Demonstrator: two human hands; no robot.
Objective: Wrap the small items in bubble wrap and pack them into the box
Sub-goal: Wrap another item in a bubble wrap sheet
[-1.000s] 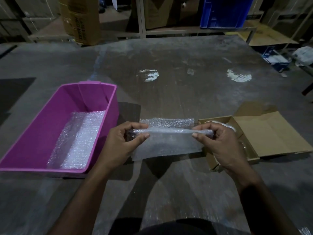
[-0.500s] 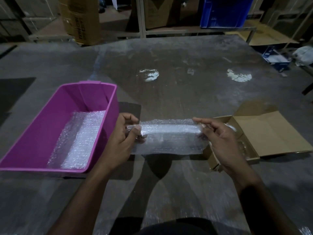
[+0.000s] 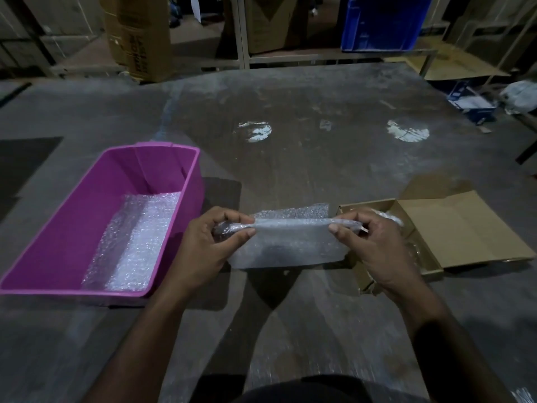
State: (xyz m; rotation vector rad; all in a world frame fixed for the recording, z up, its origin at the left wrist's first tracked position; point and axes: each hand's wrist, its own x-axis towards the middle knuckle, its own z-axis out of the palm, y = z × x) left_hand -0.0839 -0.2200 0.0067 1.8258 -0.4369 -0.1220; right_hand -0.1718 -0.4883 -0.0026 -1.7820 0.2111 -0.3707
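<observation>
A sheet of bubble wrap hangs in the air over the grey table, rolled at its top edge around something I cannot make out. My left hand pinches the roll's left end between thumb and fingers. My right hand pinches the right end the same way. An open cardboard box lies just right of my right hand, with wrapped clear items dimly visible inside. A pink plastic bin stands to the left, holding sheets of bubble wrap.
The grey table stretches away ahead. Beyond its far edge stand a tall cardboard carton, a blue crate on a metal rack and flat cardboard. A small blue-and-white box lies far right.
The roll has turned between my fingers, and the loose sheet below it now hangs longer. Both hands stayed in about the same place.
</observation>
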